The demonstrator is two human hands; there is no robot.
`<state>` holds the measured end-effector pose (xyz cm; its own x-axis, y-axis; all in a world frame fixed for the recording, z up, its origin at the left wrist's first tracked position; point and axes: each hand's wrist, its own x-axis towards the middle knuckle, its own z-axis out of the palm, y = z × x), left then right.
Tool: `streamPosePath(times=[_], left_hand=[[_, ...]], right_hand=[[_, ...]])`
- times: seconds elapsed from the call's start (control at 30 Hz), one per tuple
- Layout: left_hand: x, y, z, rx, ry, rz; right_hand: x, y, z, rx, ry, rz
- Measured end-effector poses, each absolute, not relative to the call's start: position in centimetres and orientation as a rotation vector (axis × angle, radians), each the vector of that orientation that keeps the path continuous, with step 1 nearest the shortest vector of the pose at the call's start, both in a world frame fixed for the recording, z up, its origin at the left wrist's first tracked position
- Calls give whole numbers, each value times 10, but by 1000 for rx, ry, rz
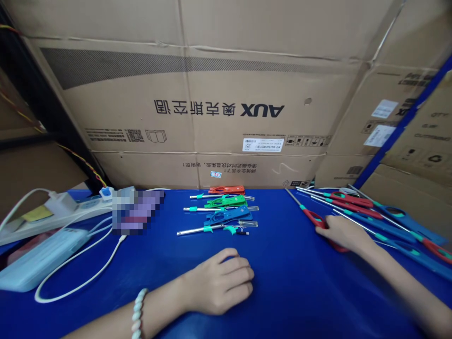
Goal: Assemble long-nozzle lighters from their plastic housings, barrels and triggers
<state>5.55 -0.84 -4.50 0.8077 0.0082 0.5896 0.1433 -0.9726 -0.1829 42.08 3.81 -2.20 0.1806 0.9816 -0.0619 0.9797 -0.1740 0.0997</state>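
Note:
My right hand [341, 230] is closed around the handle of a red long-necked lighter [313, 217], whose thin metal tube points to the far left. Beside it on the right lies a pile of similar lighters with red handles [356, 198] and blue handles [411, 252]. My left hand [222, 280] rests on the table with its fingers curled in; nothing shows in it. Beyond it lie three sets of lighter parts: a red casing [228, 190], a green casing [228, 202] and a blue casing [229, 215], with metal tubes [192, 230] and clear pieces [248, 223].
A cardboard wall [212, 70] closes off the back of the blue table [282, 292]. To the left are a power strip [95, 203], a light-blue power bank [42, 259], a white cable [106, 273] and a blurred-out purple item [141, 212]. Another carton [406, 197] stands right.

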Motion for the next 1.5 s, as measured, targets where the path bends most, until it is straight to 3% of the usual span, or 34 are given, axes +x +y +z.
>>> streamPosePath(times=[0.4,0.73,1.07,1.3,1.5], left_hand=[[52,7,-45,-2869,-336,-852],[38,31,-43,-2829,-614,-788],[30,50,-51,-2861,-1234,-971],[31,51,-52,-2874,-1252,-965],[35,46,-53,-2965,-1074,-865]], right_hand=[[429,55,-19,2325,1994,257],[323,82,-23,1469,2877,351],[331,93,-50,1396,3025,298],[313,82,-47,1484,3127,280],[284,77,-59,1243,3390,122]])
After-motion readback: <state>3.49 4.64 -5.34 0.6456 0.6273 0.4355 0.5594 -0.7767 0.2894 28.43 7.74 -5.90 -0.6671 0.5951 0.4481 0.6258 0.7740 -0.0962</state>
